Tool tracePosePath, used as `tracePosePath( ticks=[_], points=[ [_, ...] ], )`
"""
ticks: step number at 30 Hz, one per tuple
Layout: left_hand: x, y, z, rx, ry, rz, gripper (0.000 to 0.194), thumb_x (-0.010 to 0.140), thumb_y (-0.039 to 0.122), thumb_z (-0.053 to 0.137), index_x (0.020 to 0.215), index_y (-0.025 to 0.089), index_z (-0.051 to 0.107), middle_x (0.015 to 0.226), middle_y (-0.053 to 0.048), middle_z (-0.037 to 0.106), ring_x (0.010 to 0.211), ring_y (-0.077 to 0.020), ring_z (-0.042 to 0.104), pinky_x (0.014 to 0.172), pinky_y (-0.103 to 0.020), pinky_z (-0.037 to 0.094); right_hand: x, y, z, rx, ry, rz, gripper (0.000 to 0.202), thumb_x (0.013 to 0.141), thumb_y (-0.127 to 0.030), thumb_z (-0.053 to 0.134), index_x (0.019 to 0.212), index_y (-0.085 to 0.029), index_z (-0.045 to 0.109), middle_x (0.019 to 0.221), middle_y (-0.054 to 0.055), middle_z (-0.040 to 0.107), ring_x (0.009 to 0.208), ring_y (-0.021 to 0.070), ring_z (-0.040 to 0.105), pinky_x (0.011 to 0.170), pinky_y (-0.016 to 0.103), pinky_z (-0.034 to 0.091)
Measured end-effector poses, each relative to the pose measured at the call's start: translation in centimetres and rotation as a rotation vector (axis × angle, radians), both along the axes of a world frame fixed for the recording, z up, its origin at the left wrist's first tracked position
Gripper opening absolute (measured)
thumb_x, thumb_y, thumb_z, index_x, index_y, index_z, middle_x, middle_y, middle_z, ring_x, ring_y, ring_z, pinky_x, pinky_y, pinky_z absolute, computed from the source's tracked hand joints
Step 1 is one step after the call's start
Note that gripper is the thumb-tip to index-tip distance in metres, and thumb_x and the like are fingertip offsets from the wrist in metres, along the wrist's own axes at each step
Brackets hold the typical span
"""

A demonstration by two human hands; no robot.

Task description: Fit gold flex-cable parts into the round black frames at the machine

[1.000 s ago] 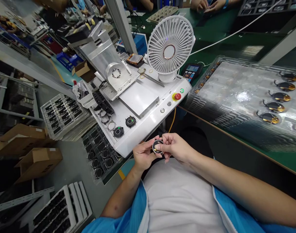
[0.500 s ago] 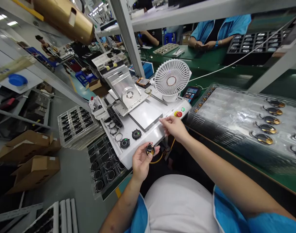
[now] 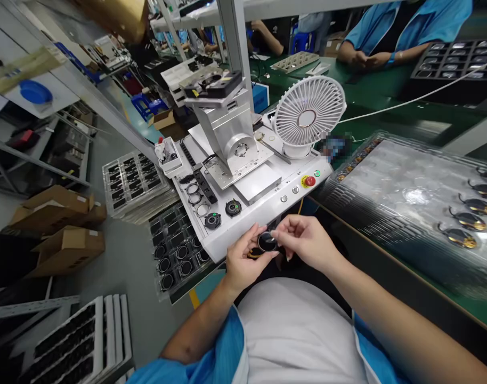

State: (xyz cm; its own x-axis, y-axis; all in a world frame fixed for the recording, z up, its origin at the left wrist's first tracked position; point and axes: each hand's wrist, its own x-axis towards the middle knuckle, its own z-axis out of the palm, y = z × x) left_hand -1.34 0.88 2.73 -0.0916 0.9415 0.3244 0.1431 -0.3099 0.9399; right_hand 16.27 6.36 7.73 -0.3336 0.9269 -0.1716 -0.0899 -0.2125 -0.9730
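Note:
My left hand [image 3: 245, 258] is closed round the rim of a round watch screen [image 3: 266, 241], its black glass face turned up, just in front of the machine's front edge. Over the right side of that screen, my right hand [image 3: 307, 240] is closed in a pinch, fingertips at the glass. Whatever lies between those fingertips is too small to make out. Two round black watch back covers [image 3: 233, 207] with green marks lie on the white machine base [image 3: 227, 234], left of my hands. Beside them are several thin rings [image 3: 194, 198].
A metal fixture [image 3: 231, 128] carrying a black holder stands on the machine. Behind it is a white fan [image 3: 309, 112]; a red stop button [image 3: 309, 181] sits front right. Clear trays [image 3: 387, 181] of watch parts lie right, screen trays [image 3: 175, 250] left. A co-worker's hands [image 3: 367, 60] rest across the bench.
My right hand has come down from the machine's front to the watch screen. My left hand has turned the screen black side up. The metal fixture has swung more upright, showing its black holder.

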Motion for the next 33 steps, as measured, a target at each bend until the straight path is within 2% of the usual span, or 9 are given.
tracePosePath(
  ticks=[4,9,19,29,33],
  points=[
    [0.45,0.21,0.38,0.054,0.034,-0.012,0.075,0.072,0.013,0.088,0.142,0.022,0.062,0.129,-0.015,0.075,0.106,-0.0281,0.078,0.092,-0.036,0.067,-0.12,-1.53,-0.1,-0.04,-0.045,0.018,0.03,0.073,-0.042,0.083,0.07,-0.019,0.064,0.057,0.003,0.067,0.037,0.0126,0.054,0.033,0.022,0.042],
    [0.48,0.1,0.72,0.071,0.062,0.001,0.071,0.074,0.012,0.087,0.14,0.021,0.064,0.127,-0.014,0.076,0.111,-0.0294,0.076,0.09,-0.034,0.068,-0.17,-1.26,-0.06,-0.041,-0.062,0.04,0.027,0.074,-0.038,0.081,0.069,-0.018,0.064,0.058,0.004,0.069,0.037,0.0126,0.055,0.034,0.02,0.042],
    [0.27,0.03,0.42,0.058,0.101,0.033,0.067,0.074,0.013,0.087,0.137,0.019,0.066,0.126,-0.014,0.076,0.107,-0.0289,0.078,0.09,-0.035,0.068,-0.2,-1.26,-0.12,-0.079,0.016,0.056,0.033,0.071,-0.042,0.085,0.071,-0.017,0.064,0.06,0.005,0.072,0.037,0.0117,0.055,0.034,0.02,0.046],
    [0.3,-0.15,0.78,0.054,0.15,0.044,0.061,0.077,0.012,0.083,0.136,0.02,0.066,0.126,-0.012,0.077,0.105,-0.0272,0.079,0.091,-0.034,0.068,-0.48,-1.4,0.1,-0.09,-0.067,0.054,0.023,0.073,-0.034,0.077,0.072,-0.017,0.062,0.058,0.002,0.07,0.037,0.0118,0.056,0.035,0.019,0.043],
    [0.03,-0.2,0.66,0.07,0.172,0.044,0.061,0.077,0.013,0.084,0.135,0.02,0.066,0.126,-0.013,0.076,0.104,-0.0271,0.079,0.092,-0.034,0.068,-0.57,-1.37,0.04,-0.042,-0.152,0.054,0.02,0.076,-0.034,0.073,0.072,-0.018,0.061,0.059,0.002,0.068,0.038,0.0115,0.056,0.035,0.019,0.042]
  ],
)
